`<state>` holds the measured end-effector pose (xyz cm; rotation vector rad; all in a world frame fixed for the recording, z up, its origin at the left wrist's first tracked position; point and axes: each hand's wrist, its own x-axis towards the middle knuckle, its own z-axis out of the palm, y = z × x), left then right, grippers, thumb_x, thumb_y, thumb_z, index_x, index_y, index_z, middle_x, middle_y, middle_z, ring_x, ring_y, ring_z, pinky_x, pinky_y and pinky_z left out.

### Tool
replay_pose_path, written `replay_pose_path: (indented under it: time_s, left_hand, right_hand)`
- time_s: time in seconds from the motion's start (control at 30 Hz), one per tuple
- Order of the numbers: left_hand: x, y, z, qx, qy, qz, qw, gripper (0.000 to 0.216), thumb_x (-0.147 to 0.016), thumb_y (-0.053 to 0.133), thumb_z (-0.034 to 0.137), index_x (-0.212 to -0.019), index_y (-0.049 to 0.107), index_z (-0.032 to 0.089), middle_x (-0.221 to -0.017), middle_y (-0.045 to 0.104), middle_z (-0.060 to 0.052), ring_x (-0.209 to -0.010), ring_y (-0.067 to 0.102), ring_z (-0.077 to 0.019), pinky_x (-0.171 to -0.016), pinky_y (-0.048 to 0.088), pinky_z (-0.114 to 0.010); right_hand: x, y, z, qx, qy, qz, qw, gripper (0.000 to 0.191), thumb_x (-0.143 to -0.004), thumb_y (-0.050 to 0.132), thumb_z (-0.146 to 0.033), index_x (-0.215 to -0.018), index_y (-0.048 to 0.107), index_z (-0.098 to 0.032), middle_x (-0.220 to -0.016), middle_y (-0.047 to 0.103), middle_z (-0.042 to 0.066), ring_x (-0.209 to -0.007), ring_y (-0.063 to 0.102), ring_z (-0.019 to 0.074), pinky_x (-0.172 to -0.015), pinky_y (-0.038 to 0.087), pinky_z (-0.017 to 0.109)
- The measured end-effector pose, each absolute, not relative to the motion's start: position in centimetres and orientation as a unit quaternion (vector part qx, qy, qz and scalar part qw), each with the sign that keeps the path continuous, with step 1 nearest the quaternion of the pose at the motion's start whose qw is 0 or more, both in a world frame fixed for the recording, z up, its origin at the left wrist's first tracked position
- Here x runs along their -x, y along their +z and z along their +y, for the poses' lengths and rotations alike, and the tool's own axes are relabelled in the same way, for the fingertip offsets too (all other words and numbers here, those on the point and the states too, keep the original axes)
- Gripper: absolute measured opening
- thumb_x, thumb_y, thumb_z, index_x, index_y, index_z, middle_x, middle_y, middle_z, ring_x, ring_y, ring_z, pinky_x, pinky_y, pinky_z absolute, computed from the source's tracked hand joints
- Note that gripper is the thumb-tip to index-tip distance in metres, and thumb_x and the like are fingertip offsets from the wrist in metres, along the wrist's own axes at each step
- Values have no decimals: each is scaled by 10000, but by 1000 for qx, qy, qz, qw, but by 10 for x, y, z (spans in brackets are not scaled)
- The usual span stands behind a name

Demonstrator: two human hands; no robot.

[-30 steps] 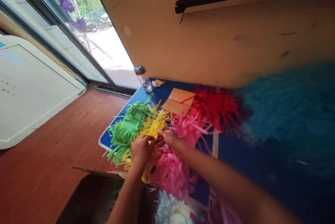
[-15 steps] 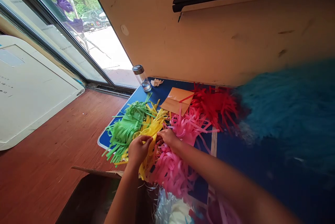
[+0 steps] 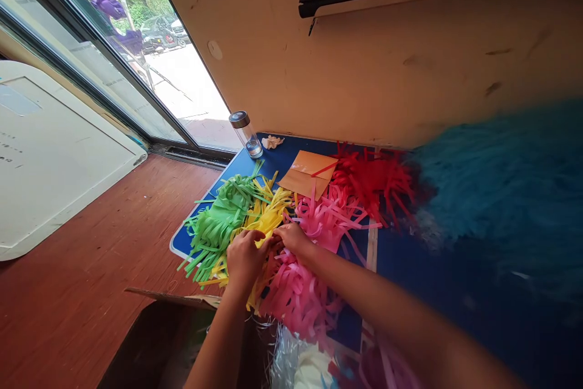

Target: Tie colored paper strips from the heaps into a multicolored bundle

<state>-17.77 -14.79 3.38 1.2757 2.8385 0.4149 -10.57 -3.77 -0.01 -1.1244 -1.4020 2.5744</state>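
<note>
Piles of fringed paper strips lie on a blue table (image 3: 282, 164): green (image 3: 218, 219), yellow (image 3: 268, 213), pink (image 3: 314, 225) and red (image 3: 373, 179). My left hand (image 3: 243, 255) is closed around yellow strips at the near end of the yellow pile. My right hand (image 3: 294, 237) touches it from the right, fingers pinched on strips where yellow meets pink. More pink strips (image 3: 296, 298) hang below my hands.
A tan folded paper (image 3: 307, 173), a glass jar with a metal lid (image 3: 246, 133) and a crumpled white scrap (image 3: 272, 142) lie at the table's far end. An open cardboard box (image 3: 159, 340) stands below. A blurred blue mass (image 3: 501, 182) fills the right side.
My left hand has closed tighter on the yellow strips and shifted slightly right toward my right hand. The camera view drifted a little.
</note>
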Motion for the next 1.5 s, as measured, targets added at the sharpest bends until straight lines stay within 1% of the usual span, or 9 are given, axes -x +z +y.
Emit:
replay_pose_path:
  time_s: [0.4, 0.5, 0.57, 0.63, 0.7, 0.77, 1.0, 1.13, 1.5]
  left_hand:
    - [192, 28, -148, -388, 155, 907, 55, 234, -865, 569, 390, -829, 714, 209, -843, 695, -27, -780, 643, -180, -650, 419, -270]
    - [193, 29, -149, -393, 150, 905, 60, 229, -862, 566, 377, -818, 724, 218, -853, 707, -30, -775, 643, -190, -654, 415, -281]
    - [193, 31, -150, -400, 147, 903, 58, 215, -858, 565, 358, -808, 721, 219, -871, 715, -32, -799, 646, -197, -682, 417, -286]
    - [193, 34, -151, -399, 146, 904, 52, 204, -859, 560, 343, -805, 707, 212, -869, 720, -34, -808, 649, -199, -696, 418, -287]
    - [193, 37, -151, -390, 145, 908, 45, 204, -865, 546, 340, -812, 689, 205, -852, 722, -38, -793, 651, -202, -682, 414, -288]
    - [192, 39, -151, -383, 142, 912, 41, 201, -870, 535, 339, -812, 673, 204, -834, 721, -37, -774, 652, -200, -664, 410, -286]
    - [178, 37, -151, -412, 111, 903, 46, 243, -854, 582, 447, -846, 689, 229, -910, 706, -40, -883, 642, -227, -738, 415, -307]
    - [177, 34, -150, -410, 88, 906, 51, 254, -815, 641, 471, -858, 720, 233, -934, 703, -53, -938, 623, -264, -765, 406, -337]
    - [189, 33, -155, -414, 72, 904, 81, 266, -866, 579, 446, -842, 759, 251, -922, 720, -43, -892, 634, -225, -706, 398, -306]
  right_hand:
    - [106, 2, -38, 355, 771, -528, -2, 312, -1007, 509, -362, -847, 629, -122, -659, 618, -35, -487, 553, 74, -486, 469, 203]
    - [104, 7, -39, 355, 733, -580, 8, 296, -1005, 469, -287, -840, 652, -121, -659, 653, -4, -513, 600, 107, -515, 491, 229]
    - [99, 12, -40, 355, 695, -624, 31, 284, -974, 449, -224, -834, 677, -126, -709, 697, 45, -615, 664, 152, -583, 511, 252]
    - [92, 18, -43, 349, 648, -673, 69, 220, -923, 498, -207, -883, 703, -138, -879, 736, 97, -848, 695, 208, -743, 516, 283]
    - [86, 23, -45, 336, 604, -715, 104, 188, -872, 565, -206, -974, 715, -156, -1067, 721, 121, -1069, 640, 249, -909, 462, 311]
    - [82, 24, -46, 322, 575, -743, 117, 222, -841, 585, -181, -1017, 719, -163, -1125, 708, 120, -1131, 612, 258, -968, 423, 317]
    - [83, 5, -40, 353, 537, -755, 128, 323, -833, 472, -64, -1090, 652, -143, -994, 718, 71, -888, 674, 168, -786, 476, 240]
    - [79, 3, -38, 357, 533, -755, 138, 277, -825, 496, -70, -1054, 637, -139, -954, 702, 68, -833, 659, 159, -732, 463, 231]
    - [75, 6, -36, 348, 540, -753, 142, 216, -813, 511, -69, -927, 665, -168, -810, 683, 21, -762, 646, 149, -690, 444, 224]
